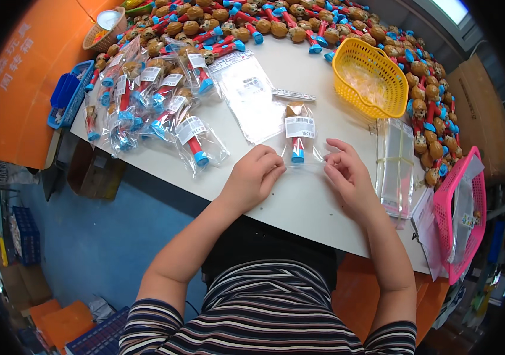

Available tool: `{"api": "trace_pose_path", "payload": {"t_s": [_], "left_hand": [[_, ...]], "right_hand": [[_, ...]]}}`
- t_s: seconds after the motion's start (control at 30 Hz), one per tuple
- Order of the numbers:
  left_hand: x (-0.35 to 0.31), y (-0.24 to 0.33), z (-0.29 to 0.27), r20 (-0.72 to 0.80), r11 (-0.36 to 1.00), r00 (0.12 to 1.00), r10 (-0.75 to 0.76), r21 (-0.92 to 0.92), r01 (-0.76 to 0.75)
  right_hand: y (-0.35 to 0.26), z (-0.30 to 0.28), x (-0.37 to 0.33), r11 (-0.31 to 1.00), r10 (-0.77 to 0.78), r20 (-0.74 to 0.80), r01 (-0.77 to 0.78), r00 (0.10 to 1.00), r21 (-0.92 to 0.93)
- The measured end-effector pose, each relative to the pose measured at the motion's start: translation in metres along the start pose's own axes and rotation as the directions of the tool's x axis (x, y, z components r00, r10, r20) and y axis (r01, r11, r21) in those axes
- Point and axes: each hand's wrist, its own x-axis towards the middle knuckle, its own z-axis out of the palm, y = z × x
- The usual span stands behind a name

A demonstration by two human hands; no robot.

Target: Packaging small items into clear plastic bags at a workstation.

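On the white table (305, 68), nearer the body than the yellow basket (362, 110) and to its left, head view: observing one toy (298, 147) lying flat inside a clear bag (312, 155). Noting brown rounded end pointing away, red shaft, blue base toward the body, white label (299, 126) across the middle.

Farther toward the body from the yellow basket, also to its left: pinching the bag's lower left edge with the left hand (255, 177), thumb and fingertips together, clamped on the film. Almost straight nearer than the basket: curling the right hand (348, 174) at the bag's lower right corner, thumb and forefinger close to the film; not being able to tell whether gripping or merely touching.

Left of the basket: seeing a narrow flat strip (294, 94), then flat clear bags (252, 94), then, farther left, a pile of bagged toys (157, 97) overlapping one another. Beyond the basket and down its right side: finding a dense heap of loose toys (279, 28). Inside it: seeing small translucent pieces (363, 83). Nearer than the basket, slightly right: recording a banded bundle of clear sleeves (389, 183); farther right, a tilted pink basket (443, 207).
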Motion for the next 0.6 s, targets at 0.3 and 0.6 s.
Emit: {"api": "trace_pose_path", "payload": {"t_s": [0.3,0.6], "left_hand": [[-0.003,-0.004,0.015,0.121,0.741,0.883,-0.453,-0.5,0.449],[0.007,-0.003,0.014,0.1,0.713,0.856,-0.507,-0.51,0.482]], "right_hand": [[-0.004,0.001,0.01,0.711,0.505,0.198,-0.535,0.84,0.455],[-0.014,0.005,0.015,0.704,0.566,0.147,-0.568,0.811,0.427]]}}
